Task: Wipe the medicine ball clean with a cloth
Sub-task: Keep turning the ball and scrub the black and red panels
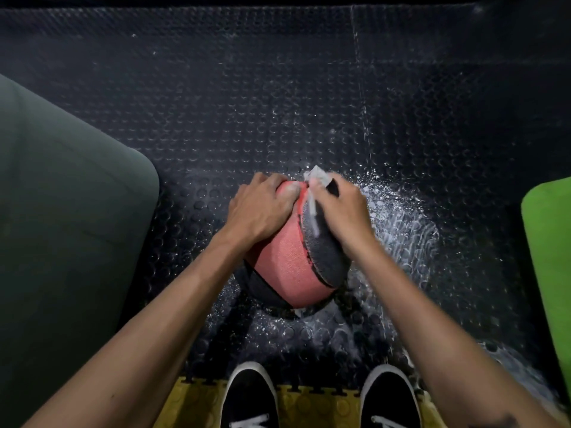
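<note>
Medicine ball (290, 267), red and dark grey, resting on the studded black rubber floor mat (247, 103) just ahead of the person's black sneakers (248, 396). The left hand (262, 208) lies spread over the upper left of the ball, fingers curved to its surface, evidently to brace it so it cannot roll under the wiping pressure. The right hand (343, 211) presses a pale cloth (315, 186) (blurred, only its edges showing) against the dark panel, fingers curled over it. White powdery residue (398, 217) fans across the mat to the right of the ball, probably wiped off. A dark green pad (61, 211) lies at left, a bright green mat (553, 242) at right.
</note>
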